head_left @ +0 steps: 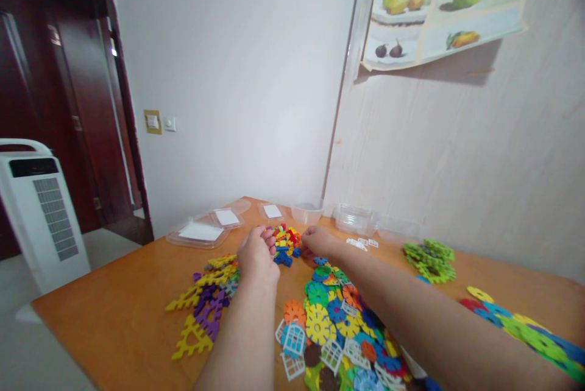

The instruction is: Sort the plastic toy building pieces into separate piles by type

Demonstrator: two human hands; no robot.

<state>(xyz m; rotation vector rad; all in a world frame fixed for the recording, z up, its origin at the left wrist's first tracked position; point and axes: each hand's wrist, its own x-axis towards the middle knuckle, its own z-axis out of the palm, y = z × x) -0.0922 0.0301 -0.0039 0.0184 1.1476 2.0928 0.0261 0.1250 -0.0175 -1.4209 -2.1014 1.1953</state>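
Observation:
A pile of small toy bricks [289,237] in red, yellow and blue lies between my two hands near the back of the table. My left hand [258,252] is at the pile's left side, its fingers curled in toward the palm; what they hold, if anything, is hidden. On the opposite side, my right hand [315,242] rests low by the bricks with fingers bent and pressed together, their tips mostly out of sight. Nearer me spreads a heap of notched plastic discs [320,324] with white toy window frames [332,355] among them, partly under my right forearm.
Yellow and purple toothed pieces [191,337] lie left of my left arm. Clear lids [201,231], a clear bowl [307,213] and clear boxes [354,218] line the back edge by the wall. Green pieces [429,260] and a row of discs [525,330] are at right.

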